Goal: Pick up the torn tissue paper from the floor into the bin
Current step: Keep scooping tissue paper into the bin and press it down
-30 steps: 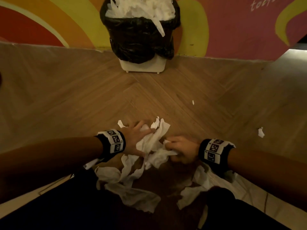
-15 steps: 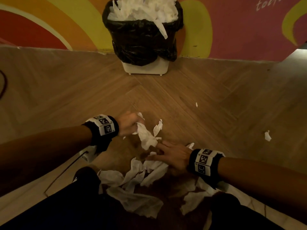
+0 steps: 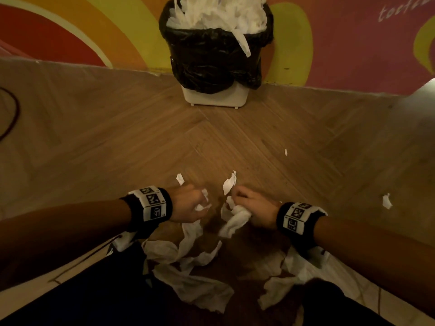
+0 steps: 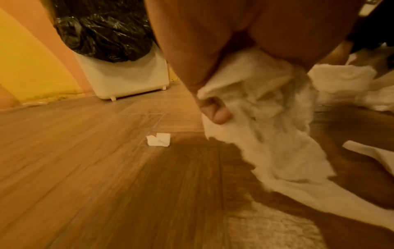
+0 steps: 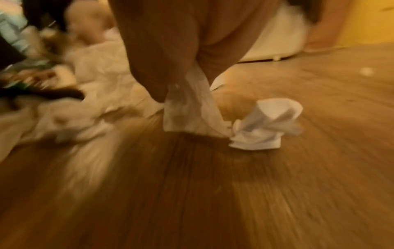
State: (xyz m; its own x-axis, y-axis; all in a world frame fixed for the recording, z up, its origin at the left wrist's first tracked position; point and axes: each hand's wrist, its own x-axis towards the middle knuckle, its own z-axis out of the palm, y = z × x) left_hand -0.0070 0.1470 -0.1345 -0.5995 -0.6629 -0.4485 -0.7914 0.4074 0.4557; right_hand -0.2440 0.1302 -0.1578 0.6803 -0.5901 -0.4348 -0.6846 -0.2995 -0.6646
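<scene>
Torn white tissue paper (image 3: 202, 288) lies in strips on the wooden floor just in front of me. My left hand (image 3: 188, 205) grips a long strip of tissue (image 4: 262, 128) that trails down to the floor. My right hand (image 3: 249, 205) is fisted round a wad of tissue (image 3: 235, 223), with a strip (image 5: 187, 107) hanging from it to a crumpled end (image 5: 266, 124). The bin (image 3: 215, 47), white with a black liner, stands against the far wall, heaped with tissue (image 3: 219, 12).
Small scraps lie apart on the floor: one beyond my left hand (image 3: 180, 178), one at mid-right (image 3: 285, 152) and one far right (image 3: 386, 201). A dark cable (image 3: 14, 114) loops at the left edge. My dark-clothed knees (image 3: 94, 297) fill the bottom of the head view.
My right hand was flat on the floor tissue; it now grips a wad and is lifted. My left hand drew back with its strip. Both hands are now close together.
</scene>
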